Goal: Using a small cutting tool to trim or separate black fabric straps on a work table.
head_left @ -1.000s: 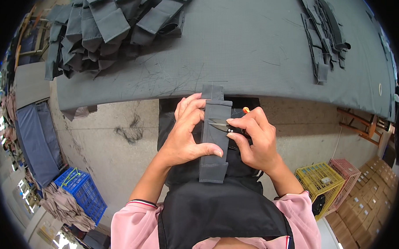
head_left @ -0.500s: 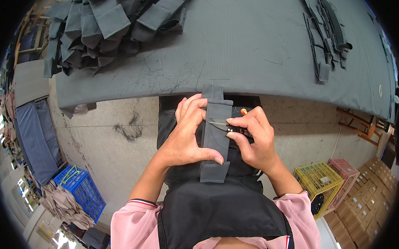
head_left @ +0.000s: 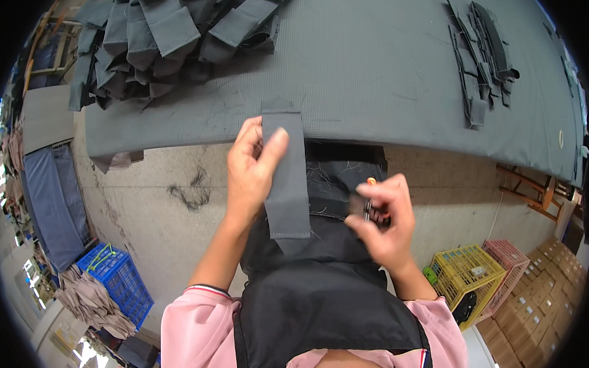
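Note:
My left hand (head_left: 246,182) is closed on a stitched grey fabric strip (head_left: 288,177), thumb on its face and fingers behind. The strip's upper end reaches over the table's near edge, and its lower end hangs above my black apron (head_left: 323,295). To the right, apart from the strip, my right hand (head_left: 393,223) is closed around small black thread snips (head_left: 376,213). Motion blurs their blades, and my fingers partly cover them. An orange-yellow bit (head_left: 372,181) shows just above that hand. Loose thread ends lie on the dark cloth (head_left: 330,185) over my lap.
A grey-covered table (head_left: 363,76) spans the far side, strewn with thread bits. A heap of grey fabric pieces (head_left: 163,33) lies at its left, a smaller bundle (head_left: 484,54) at its right. Blue (head_left: 116,281), yellow (head_left: 470,274) and pink crates (head_left: 507,263) stand on the floor near cardboard boxes (head_left: 540,296).
My left hand has moved left and slightly away from me with the strip, its thumb now higher on the fabric. My right hand has drawn the snips off the strip, right and toward me.

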The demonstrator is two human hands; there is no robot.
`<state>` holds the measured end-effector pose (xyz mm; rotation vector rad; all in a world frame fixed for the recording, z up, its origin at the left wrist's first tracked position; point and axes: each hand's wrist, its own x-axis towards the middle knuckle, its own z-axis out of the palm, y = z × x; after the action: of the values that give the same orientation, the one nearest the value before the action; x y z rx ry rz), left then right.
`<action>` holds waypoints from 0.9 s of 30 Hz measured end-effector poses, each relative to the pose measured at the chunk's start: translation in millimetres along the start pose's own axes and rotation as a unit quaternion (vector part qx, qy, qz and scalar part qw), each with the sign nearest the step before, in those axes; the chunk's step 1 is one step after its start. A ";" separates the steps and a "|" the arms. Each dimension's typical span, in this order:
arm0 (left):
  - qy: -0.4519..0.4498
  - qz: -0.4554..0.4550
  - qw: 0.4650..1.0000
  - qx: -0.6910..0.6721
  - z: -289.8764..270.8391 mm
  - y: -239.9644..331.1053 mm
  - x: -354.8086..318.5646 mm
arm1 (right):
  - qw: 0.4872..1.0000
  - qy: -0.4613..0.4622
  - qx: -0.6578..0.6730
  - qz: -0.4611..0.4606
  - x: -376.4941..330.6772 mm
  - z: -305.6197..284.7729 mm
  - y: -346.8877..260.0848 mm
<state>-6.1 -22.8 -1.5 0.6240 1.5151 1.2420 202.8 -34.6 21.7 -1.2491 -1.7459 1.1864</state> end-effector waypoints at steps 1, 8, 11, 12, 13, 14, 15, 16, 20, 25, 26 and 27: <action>-0.003 0.057 0.996 0.062 -4.1 -4.5 11.2 | 0.994 -0.008 -0.013 -0.104 0.7 3.6 0.4; 0.021 -0.028 0.995 -0.090 18.5 12.6 12.4 | 0.932 0.049 -0.142 -0.330 26.0 39.5 18.1; 0.030 -0.113 0.991 -0.067 20.3 22.5 15.4 | 0.928 0.020 -0.125 -0.350 14.6 29.1 -0.1; 0.021 -0.073 0.995 -0.071 17.7 15.5 19.0 | 0.928 0.020 -0.125 -0.351 15.6 31.5 1.5; 0.010 -0.034 0.996 -0.077 16.7 9.6 23.0 | 0.926 0.016 -0.138 -0.350 17.8 34.0 5.4; 0.009 -0.032 0.996 -0.078 16.2 6.3 27.0 | 0.925 0.012 -0.151 -0.349 19.9 34.9 6.5; 0.003 0.019 0.999 -0.044 15.4 4.0 30.9 | 0.928 0.014 -0.144 -0.342 21.4 31.8 2.6; -0.003 0.069 0.998 -0.010 13.8 1.3 34.9 | 0.928 0.015 -0.145 -0.343 25.5 30.8 0.3; 0.003 0.315 0.913 0.260 -2.5 3.4 44.6 | 0.973 0.079 -0.024 -0.213 47.1 25.9 -9.6; -0.054 0.290 0.935 0.196 1.2 21.1 -8.1 | 0.997 -0.017 0.064 -0.048 63.7 26.2 12.3; -0.094 0.262 0.935 0.218 3.1 24.9 -14.2 | 0.992 -0.063 0.106 -0.025 68.0 25.3 9.7; -0.119 0.229 0.943 0.212 1.4 21.0 -14.2 | 0.986 -0.090 0.142 0.018 71.7 23.7 5.3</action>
<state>-4.4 -27.6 23.4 1.4247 1.4846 1.1219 161.1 27.4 9.4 -1.0339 -1.6139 1.5486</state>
